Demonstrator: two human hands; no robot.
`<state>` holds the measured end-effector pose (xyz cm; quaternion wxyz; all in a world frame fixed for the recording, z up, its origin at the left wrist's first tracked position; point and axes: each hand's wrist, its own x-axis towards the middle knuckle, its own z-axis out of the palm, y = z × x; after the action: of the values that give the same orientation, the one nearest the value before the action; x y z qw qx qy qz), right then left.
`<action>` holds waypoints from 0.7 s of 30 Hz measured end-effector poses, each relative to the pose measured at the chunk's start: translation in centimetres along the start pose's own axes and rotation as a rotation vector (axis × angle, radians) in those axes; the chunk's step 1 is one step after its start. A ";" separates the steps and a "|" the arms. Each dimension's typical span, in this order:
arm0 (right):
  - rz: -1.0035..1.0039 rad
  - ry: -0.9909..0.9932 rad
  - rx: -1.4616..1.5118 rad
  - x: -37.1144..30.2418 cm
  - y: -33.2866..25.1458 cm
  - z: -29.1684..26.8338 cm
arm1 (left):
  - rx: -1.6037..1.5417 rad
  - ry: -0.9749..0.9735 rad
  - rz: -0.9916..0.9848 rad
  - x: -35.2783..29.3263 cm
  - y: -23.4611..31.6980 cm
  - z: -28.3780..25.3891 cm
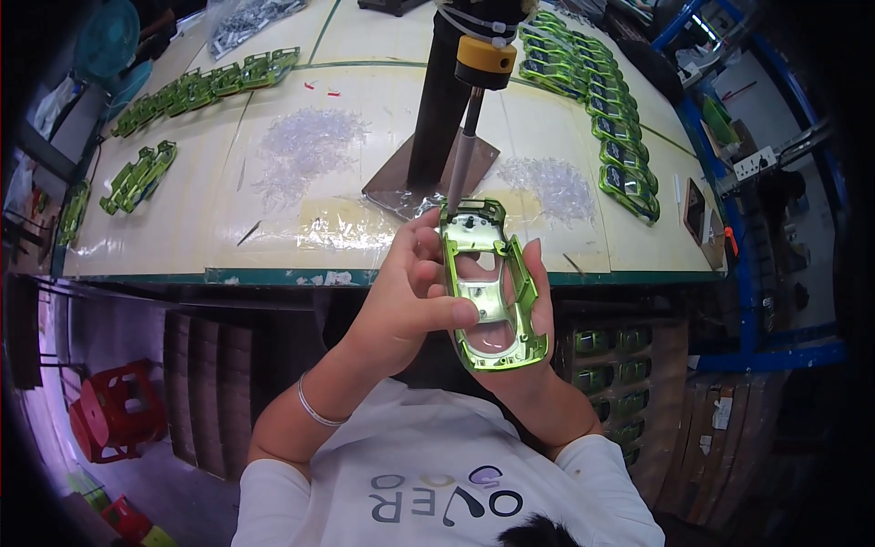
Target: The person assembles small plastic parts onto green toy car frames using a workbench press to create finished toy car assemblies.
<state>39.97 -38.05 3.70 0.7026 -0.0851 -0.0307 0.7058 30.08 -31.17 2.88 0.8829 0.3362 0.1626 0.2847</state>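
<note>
My left hand [406, 301] and my right hand [542, 314] both hold a shiny green toy car body shell [488, 301], its hollow inside facing up. The left thumb presses on the silvery panel in its middle, with the other left fingers along its left edge. From below and the right, my right hand supports the shell; part of that palm shows through its openings. A powered screwdriver [462, 173] with a yellow collar stands over the shell. Its grey lower end meets the far left corner; the exact contact at the tip is too small to make out.
A dark post on a metal base plate [387, 178] stands behind the screwdriver. Piles of small clear plastic pieces [310, 146] lie on both sides. Rows of green car shells [624, 155] line the right and left of the table. A power strip [755, 164] hangs at right.
</note>
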 end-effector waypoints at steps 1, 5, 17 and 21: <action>-0.004 0.029 -0.023 -0.1 0.1 0.1 | 0.000 0.019 -0.011 -0.1 0.1 0.1; -0.021 0.013 -0.077 -0.4 -0.1 -0.2 | -0.026 0.016 0.013 -0.2 0.0 0.6; -0.154 0.301 -0.266 0.3 -0.3 -0.3 | 0.030 0.012 0.044 0.1 -0.4 0.8; -0.154 0.274 -0.265 0.5 -0.8 -1.3 | 0.016 0.011 0.075 0.2 -0.6 1.0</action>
<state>40.94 -37.69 2.47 0.7347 -0.2693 -0.0340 0.6217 30.95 -31.91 3.13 0.8680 0.3477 0.1569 0.3179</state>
